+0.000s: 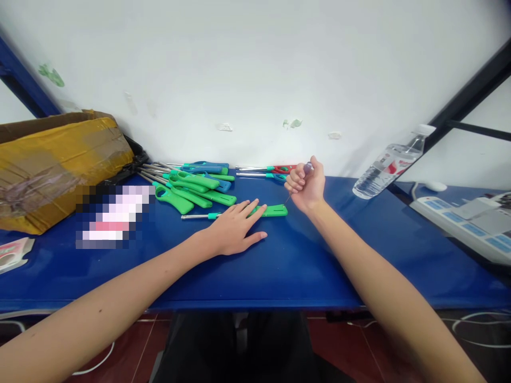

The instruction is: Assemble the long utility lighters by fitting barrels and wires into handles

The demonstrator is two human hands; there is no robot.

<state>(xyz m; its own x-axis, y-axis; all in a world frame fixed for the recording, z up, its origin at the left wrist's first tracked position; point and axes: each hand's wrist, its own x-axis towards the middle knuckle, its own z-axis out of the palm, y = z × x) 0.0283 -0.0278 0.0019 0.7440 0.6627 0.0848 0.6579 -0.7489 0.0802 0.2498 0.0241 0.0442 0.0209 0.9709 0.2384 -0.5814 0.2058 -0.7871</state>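
Note:
My left hand [235, 229] lies flat over a green long-necked gas lighter [275, 211], fingers spread and pressing on it. The lighter's metal tube points left, and its middle is hidden under my fingers. In my right hand [309, 186], closed in a fist, is a screwdriver [308, 167] with a dark purple handle. Its thin shaft slants down to the right end of the green handle; whether the tip sits in a screw is too small to tell. Behind my left hand lies a pile of green and blue lighters [195, 183].
Red and blue lighters [261, 175] lie by the wall. At left are a taped cardboard box [67, 165] and a pixelated item [120, 215]. A water bottle [387, 165] and a power strip [463, 223] are on the right of the blue table [299, 276].

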